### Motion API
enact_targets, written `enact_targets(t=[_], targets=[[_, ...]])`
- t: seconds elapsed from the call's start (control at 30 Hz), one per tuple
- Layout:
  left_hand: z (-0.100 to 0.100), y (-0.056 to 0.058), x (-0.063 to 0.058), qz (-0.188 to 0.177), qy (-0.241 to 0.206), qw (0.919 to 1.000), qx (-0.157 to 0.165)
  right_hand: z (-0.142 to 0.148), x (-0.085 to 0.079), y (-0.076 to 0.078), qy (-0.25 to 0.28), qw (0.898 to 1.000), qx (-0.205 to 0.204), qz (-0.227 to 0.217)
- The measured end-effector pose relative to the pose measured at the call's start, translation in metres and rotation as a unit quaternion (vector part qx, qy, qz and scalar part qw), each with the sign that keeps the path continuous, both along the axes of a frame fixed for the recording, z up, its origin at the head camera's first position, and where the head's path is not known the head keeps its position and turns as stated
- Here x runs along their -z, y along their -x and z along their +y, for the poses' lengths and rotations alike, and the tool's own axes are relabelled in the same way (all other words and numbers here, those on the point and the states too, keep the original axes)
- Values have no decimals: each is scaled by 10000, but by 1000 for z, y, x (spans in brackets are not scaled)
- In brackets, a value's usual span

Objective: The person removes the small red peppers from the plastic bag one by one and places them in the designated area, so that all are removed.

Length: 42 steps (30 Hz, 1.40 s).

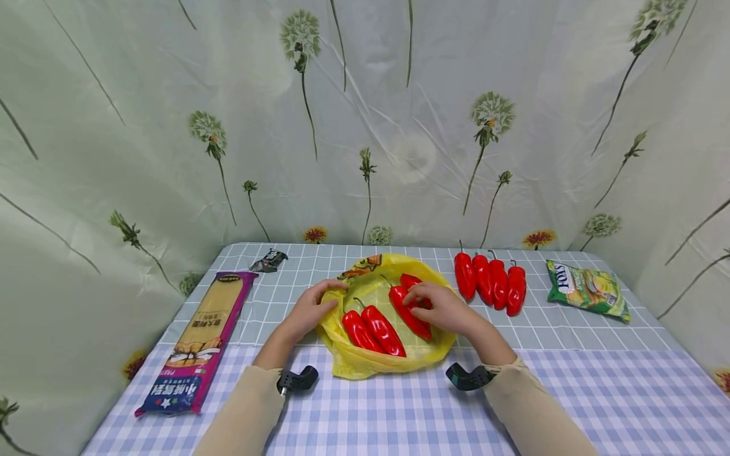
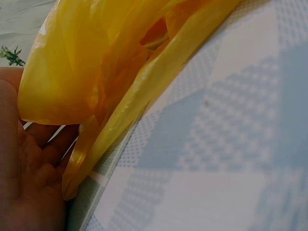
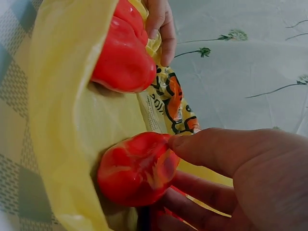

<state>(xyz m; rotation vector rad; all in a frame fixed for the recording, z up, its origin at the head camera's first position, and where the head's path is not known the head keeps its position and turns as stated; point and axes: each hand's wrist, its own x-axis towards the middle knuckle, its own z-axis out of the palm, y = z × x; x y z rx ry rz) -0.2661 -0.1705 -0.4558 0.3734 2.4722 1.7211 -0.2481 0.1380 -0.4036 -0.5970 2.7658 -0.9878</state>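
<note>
A yellow plastic bag [image 1: 376, 362] lies spread open with several glossy red peppers in it. Two of them, one a red pepper [image 1: 383, 330] with a dark stem, lie at its near left. My left hand [image 1: 310, 309] touches the left rim, and loose yellow film lies against the fingers [image 2: 50, 154] in the left wrist view. Over the right side, my right hand [image 1: 439, 307] holds a red pepper [image 3: 137, 168] between thumb and fingers, low against the bag's floor. Another red pepper [image 1: 409, 280] lies behind it, partly hidden by that hand.
Right of the bag, several red peppers [image 1: 490, 282] lie in a row. Beyond them is a green Fox's candy bag [image 1: 590, 290]. A long pasta package [image 1: 199, 342] and a small black wrapper [image 1: 269, 261] lie at left. A floral curtain [image 1: 365, 126] hangs behind the table.
</note>
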Motion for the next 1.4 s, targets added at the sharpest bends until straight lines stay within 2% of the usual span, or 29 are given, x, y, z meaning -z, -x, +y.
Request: enact_targets(t=[0.47, 0.73, 1.1, 1.4], targets=[[0, 0, 0, -5, -77, 10000, 14, -3, 4, 2, 10, 9999, 61, -146], [1, -1, -2, -71, -47, 9999, -80, -4, 6, 3, -49, 10000, 68, -44], [0, 1, 0, -103, -47, 9999, -62, -7, 4, 3, 0, 9996, 150, -237], [0, 0, 0, -194, -64, 9997, -99, -8, 5, 0, -218, 9995, 111, -189]])
